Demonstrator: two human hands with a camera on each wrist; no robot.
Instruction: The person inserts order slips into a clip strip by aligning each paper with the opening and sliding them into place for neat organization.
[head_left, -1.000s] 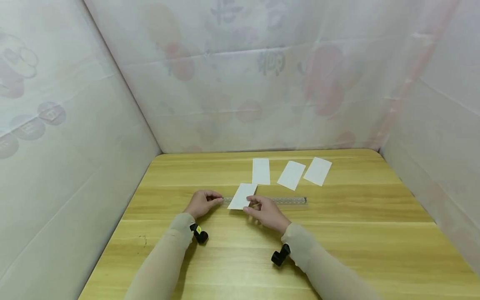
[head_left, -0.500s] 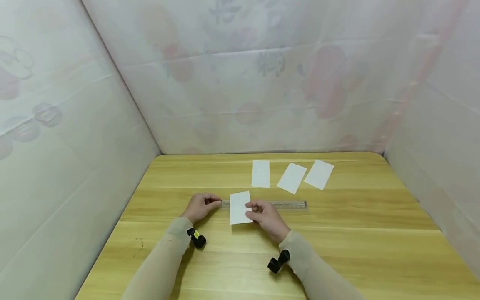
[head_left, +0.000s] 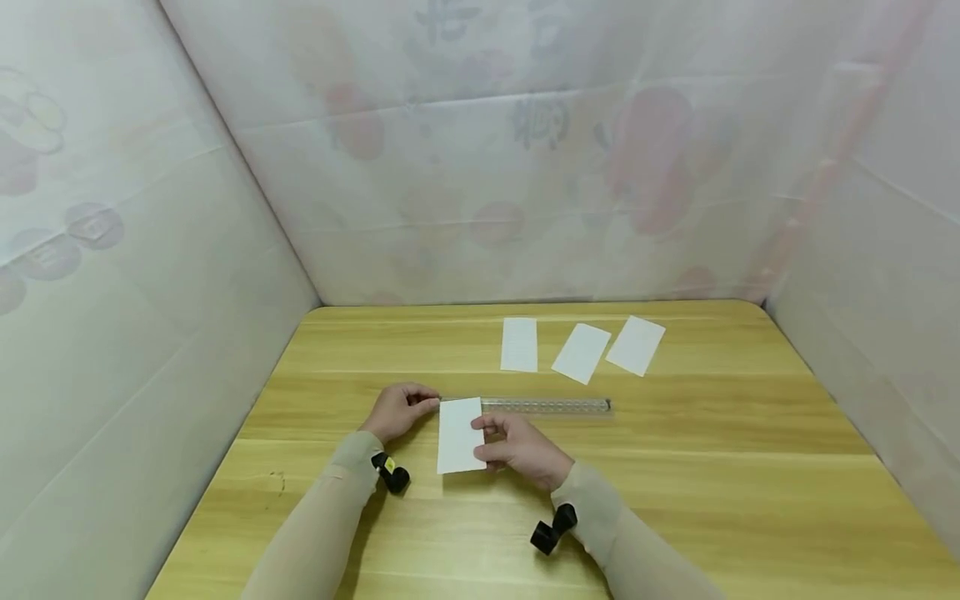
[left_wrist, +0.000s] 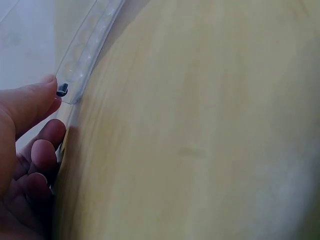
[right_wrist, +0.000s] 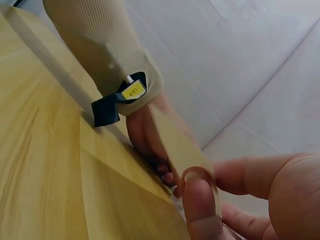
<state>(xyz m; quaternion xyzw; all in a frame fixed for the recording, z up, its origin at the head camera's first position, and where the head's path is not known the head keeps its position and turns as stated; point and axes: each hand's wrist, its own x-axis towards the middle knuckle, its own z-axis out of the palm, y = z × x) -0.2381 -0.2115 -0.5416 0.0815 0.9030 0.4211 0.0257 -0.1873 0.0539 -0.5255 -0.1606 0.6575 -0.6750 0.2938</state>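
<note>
A long clear plastic strip (head_left: 551, 406) with a row of round bumps lies across the table. My left hand (head_left: 397, 412) pinches its left end between thumb and fingertip, beside a small dark piece (left_wrist: 62, 90) seen in the left wrist view. Between the thumb and fingers of my right hand (head_left: 521, 450) is a white card (head_left: 459, 437), held by its right edge. The card overlaps the strip's left part in the head view and hides some of it. From the right wrist, the card (right_wrist: 175, 142) appears tilted, with the left hand behind it.
Three more white cards lie toward the back of the wooden table (head_left: 720, 500): a straight one (head_left: 519, 345), a slanted one (head_left: 582, 354) and another slanted one (head_left: 636, 346) at the right. Pale printed curtains (head_left: 465, 192) enclose the table.
The right hand has brought the white card left and nearer to me, turning it from slanted to nearly straight. The left hand has stayed at the strip's end.
</note>
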